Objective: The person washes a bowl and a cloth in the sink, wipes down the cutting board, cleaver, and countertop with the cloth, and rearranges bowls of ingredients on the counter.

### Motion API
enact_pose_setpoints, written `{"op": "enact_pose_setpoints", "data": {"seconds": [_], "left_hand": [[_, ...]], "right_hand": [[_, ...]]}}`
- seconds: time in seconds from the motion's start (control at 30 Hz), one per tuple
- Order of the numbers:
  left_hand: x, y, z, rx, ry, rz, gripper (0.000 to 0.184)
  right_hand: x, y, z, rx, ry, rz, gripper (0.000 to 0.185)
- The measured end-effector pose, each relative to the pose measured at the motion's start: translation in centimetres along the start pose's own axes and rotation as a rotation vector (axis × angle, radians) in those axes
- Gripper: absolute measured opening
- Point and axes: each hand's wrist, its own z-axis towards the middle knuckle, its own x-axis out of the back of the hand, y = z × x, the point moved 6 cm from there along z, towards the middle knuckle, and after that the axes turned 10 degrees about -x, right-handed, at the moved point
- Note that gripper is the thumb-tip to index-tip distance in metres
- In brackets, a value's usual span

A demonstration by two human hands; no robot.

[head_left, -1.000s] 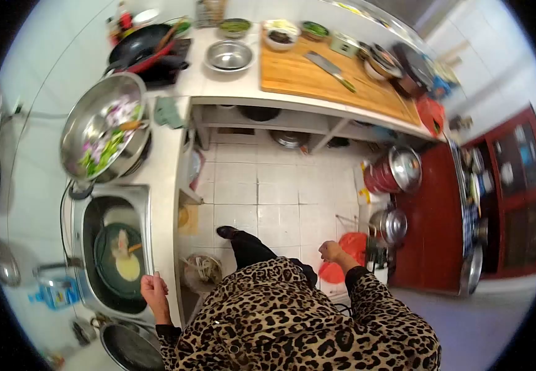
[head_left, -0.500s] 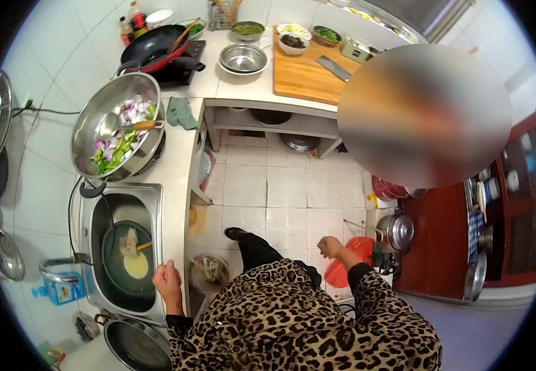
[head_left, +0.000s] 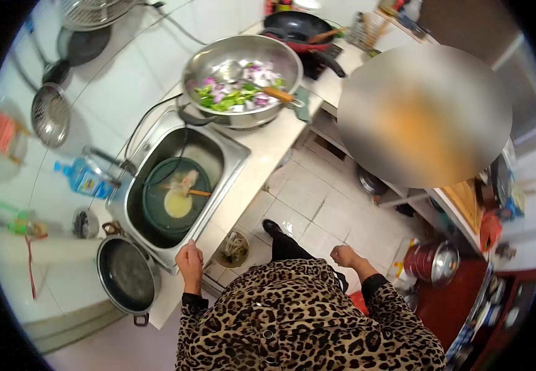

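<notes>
Spillage seems the likeliest trouble, since a ladle's wooden handle (head_left: 278, 94) juts past the rim of the large steel pan (head_left: 261, 52); a sleeve brushing it could flick out chopped purple and green vegetables (head_left: 237, 96) or swing the ladle round. The pan stands on the counter (head_left: 268, 154) just beyond the sink's far end, one dark side handle (head_left: 195, 117) over the sink's corner, so a bump there might shift it. A dark cord (head_left: 185, 139) hangs over the sink; caught by a wrist, it could be dragged into the wet basin. The black pot (head_left: 128, 275), at the counter's near end, has a loop handle that appears to reach past the edge and could catch on clothing. The left hand (head_left: 189, 260) is loosely closed, thumb up, holding nothing visible, at the near right corner of the sink (head_left: 238, 151); whether it touches the rim, I cannot tell. The right hand (head_left: 346, 256) is also curled, apparently holding nothing, above the floor and well apart from the counter. Nearest to the left hand are the sink and, inside it, the dark green basin (head_left: 152, 198) with cloudy liquid, ahead and to the left; the pot lies farther left.
</notes>
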Motion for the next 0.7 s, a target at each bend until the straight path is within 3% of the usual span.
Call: {"op": "enact_pose_setpoints", "data": {"seconds": [0.1,0.13,0.3,0.37,0.5,0.57,0.6,0.67,0.7], "left_hand": [[1.8,0.3,-1.5,0.014,0.122,-0.008,0.045],[2.1,-0.1,-1.5,0.017,0.149,-0.030,0.044],[5.9,-1.4,-4.3,0.019,0.404,-0.036,0.040],[7.7,-1.7,-6.8,0.160,0.529,-0.107,0.039],[8.5,-2.3,-9.0,0.217,0.705,-0.065,0.038],[8.4,-1.4,-10.7,0.213,0.721,-0.082,0.037],[7.9,-1.7,-10.8,0.221,0.734,-0.070,0.036],[7.2,-2.0,-11.4,0.243,0.748,-0.068,0.035],[6.8,-2.1,-11.2,0.249,0.750,-0.070,0.035]], "right_hand": [[3.0,-2.5,1.7,-0.054,-0.100,0.004,0.019],[4.0,-3.4,3.4,0.054,-0.065,-0.034,0.018],[11.5,-9.3,10.7,0.140,-0.034,-0.051,0.019],[13.7,-12.8,12.3,0.211,0.061,-0.021,0.017],[17.9,-20.3,15.0,0.358,0.091,0.135,0.016],[21.4,-22.0,14.9,0.480,0.367,0.073,0.017],[22.7,-21.6,16.7,0.471,0.368,0.068,0.017],[25.6,-20.6,19.4,0.501,0.576,0.087,0.018],[27.5,-20.8,19.4,0.397,0.549,0.211,0.022]]}}
